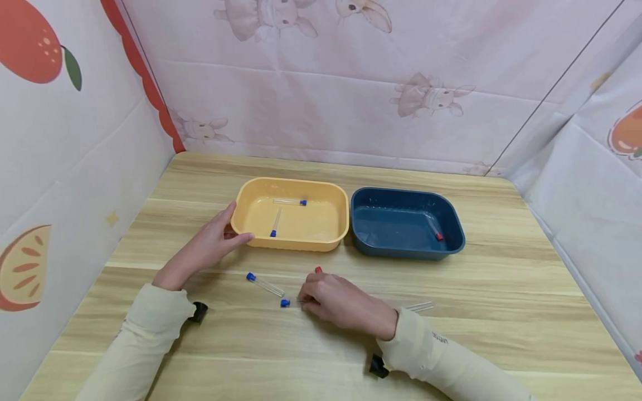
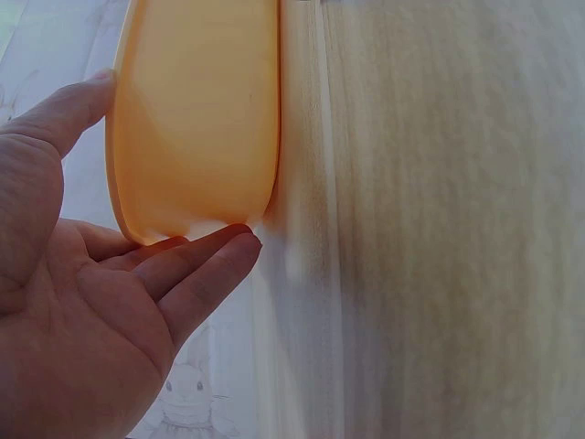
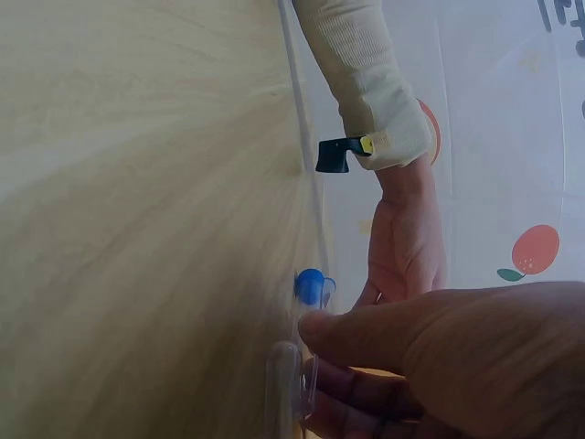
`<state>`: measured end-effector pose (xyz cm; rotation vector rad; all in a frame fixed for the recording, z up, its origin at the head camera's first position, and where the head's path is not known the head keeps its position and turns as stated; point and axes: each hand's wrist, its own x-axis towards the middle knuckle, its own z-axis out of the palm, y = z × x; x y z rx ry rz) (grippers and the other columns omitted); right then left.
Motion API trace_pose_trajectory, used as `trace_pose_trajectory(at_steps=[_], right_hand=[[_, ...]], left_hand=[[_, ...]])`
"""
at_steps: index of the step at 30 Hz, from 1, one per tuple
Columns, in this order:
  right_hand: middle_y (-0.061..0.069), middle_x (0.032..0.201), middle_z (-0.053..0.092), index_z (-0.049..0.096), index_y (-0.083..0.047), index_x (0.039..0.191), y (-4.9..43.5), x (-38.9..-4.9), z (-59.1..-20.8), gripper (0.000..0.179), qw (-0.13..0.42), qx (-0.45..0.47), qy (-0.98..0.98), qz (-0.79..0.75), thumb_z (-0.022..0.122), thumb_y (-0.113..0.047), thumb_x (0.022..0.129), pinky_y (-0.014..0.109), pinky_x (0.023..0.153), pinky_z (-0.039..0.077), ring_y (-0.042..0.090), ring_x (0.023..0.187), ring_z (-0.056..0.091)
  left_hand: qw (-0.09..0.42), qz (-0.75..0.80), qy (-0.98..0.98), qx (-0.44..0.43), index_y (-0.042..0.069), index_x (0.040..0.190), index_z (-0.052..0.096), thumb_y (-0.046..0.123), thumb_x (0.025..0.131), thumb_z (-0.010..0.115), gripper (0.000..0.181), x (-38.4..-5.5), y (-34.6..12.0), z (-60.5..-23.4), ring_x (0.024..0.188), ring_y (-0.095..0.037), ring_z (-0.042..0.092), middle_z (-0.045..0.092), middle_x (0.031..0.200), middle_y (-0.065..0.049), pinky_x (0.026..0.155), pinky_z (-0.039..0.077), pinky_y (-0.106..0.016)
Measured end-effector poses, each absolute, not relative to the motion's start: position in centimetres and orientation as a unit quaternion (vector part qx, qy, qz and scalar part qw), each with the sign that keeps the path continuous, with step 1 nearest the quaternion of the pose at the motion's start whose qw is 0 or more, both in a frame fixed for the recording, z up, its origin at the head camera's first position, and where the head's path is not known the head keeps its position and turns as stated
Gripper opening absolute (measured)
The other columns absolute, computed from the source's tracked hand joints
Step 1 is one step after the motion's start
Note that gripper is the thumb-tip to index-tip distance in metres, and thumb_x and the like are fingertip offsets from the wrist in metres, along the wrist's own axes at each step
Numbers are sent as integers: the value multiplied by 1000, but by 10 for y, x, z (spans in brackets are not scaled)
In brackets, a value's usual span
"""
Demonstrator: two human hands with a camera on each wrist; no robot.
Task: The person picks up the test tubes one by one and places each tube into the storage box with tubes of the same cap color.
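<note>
My left hand point(image 1: 213, 236) is at the left end of a yellow plastic bin point(image 1: 328, 240). Its fairly straight fingers touch the bin's outer wall, and the thumb point(image 2: 78, 112) lies against the rim. Two blue-capped test tubes point(image 1: 290, 201) lie in that bin. Over the table, my right hand point(image 1: 346, 302) pinches a blue-capped test tube point(image 3: 311, 288) between thumb and fingers; most of the tube is hidden in the head view. Another blue-capped tube point(image 1: 267, 285) lies to its left. A red cap point(image 1: 318, 269) shows just beyond the right hand.
A dark blue bin point(image 1: 406, 252) stands right of the yellow one, with a red-capped tube point(image 1: 435, 229) inside. Clear tube ends point(image 1: 420, 307) show beside the right cuff. Printed cloth walls point(image 1: 321, 111) border the wooden table point(image 1: 501, 278) at the back and sides.
</note>
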<state>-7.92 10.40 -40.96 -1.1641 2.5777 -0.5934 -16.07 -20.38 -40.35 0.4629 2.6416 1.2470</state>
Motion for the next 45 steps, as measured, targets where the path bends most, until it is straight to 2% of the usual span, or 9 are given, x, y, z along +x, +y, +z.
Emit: trace_pose_trajectory(at_steps=[11, 18, 27, 35, 39, 45], right_hand=[[-5, 95, 68, 78, -12, 105, 104, -77, -408, 9, 136, -379, 892, -203, 73, -11, 98, 18, 74, 51, 3, 79, 56], [-4, 90, 59, 73, -11, 104, 104, -78, -409, 6, 130, -373, 892, -220, 69, -8, 100, 17, 64, 47, 7, 75, 53], [-1, 96, 59, 66, -6, 130, 97, -82, -405, 30, 132, -362, 900, -202, 68, -11, 101, 19, 64, 47, 8, 78, 53], [-4, 77, 53, 66, -8, 113, 89, -89, -405, 15, 173, -330, 896, -242, 67, -5, 98, 19, 51, 44, 7, 59, 52], [-4, 64, 52, 65, -7, 113, 85, -90, -405, 16, 209, -298, 893, -266, 66, -3, 98, 19, 43, 42, 4, 44, 52], [-3, 62, 52, 61, -9, 104, 82, -88, -403, 8, 222, -273, 901, -253, 66, -9, 98, 18, 40, 38, 5, 43, 51]], left_hand=[[95, 413, 893, 151, 4, 166, 1, 36, 102, 68, 98, -161, -205, -404, 141, -38, 43, 24, 164, -27, 115, 38, -55], [101, 408, 895, 146, 5, 166, 0, 39, 102, 67, 99, -161, -204, -404, 143, -39, 41, 21, 166, -26, 115, 37, -54], [95, 409, 895, 151, 2, 165, 0, 37, 102, 68, 99, -162, -204, -405, 141, -39, 43, 23, 165, -28, 114, 39, -54], [96, 406, 897, 145, 1, 165, 1, 33, 102, 68, 97, -161, -203, -404, 143, -39, 41, 21, 165, -28, 115, 37, -54], [96, 408, 896, 144, 2, 165, 1, 31, 103, 68, 96, -161, -203, -404, 141, -39, 43, 23, 165, -28, 115, 38, -55], [99, 413, 894, 144, 4, 166, 1, 33, 103, 67, 95, -161, -203, -405, 141, -40, 43, 23, 165, -28, 115, 37, -55]])
